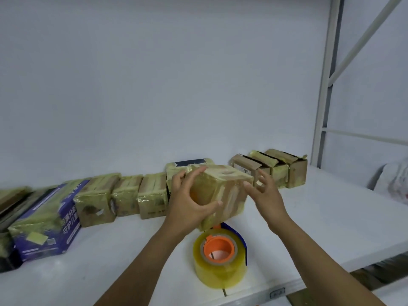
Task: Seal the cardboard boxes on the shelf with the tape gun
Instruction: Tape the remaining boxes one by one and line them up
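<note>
Tape covered the cardboard box (223, 187) that the left hand (187, 203) gripped with curled fingers above the tape gun (219, 259) on the white shelf (331, 217), while the right hand (266, 195) hovered just beside it, fingers apart.

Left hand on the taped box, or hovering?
Touching. Head view shows the left hand gripping the box, thumb across its front face, fingers over its top edge.
</note>
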